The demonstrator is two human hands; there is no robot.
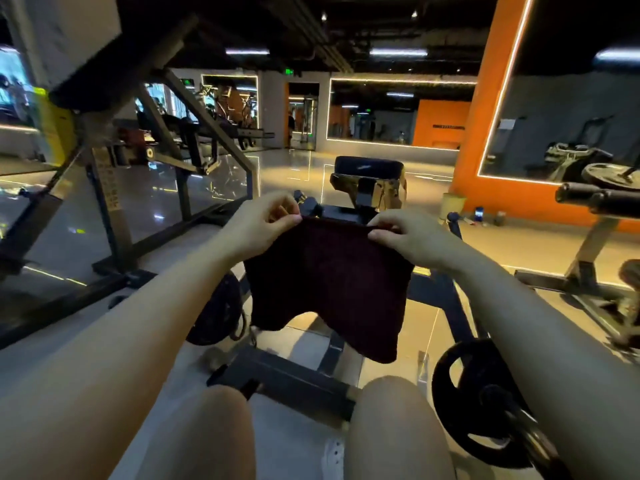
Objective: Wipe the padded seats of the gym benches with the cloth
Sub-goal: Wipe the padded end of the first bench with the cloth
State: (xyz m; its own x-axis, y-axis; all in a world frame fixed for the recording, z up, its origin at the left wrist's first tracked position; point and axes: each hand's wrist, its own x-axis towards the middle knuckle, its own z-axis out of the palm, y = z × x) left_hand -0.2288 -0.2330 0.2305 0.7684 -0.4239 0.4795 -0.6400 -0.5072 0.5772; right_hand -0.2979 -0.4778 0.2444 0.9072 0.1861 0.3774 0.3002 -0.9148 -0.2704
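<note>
Cloth (329, 285) hangs btwn L hand (258, 225) & R hand (403, 239) grips.

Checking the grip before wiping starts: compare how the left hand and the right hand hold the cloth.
The left hand pinches the cloth at its upper left corner; the right hand pinches the upper right corner. The left hand sits slightly higher than the right hand. Both hold the top edge, so the cloth hangs spread between them.
</note>
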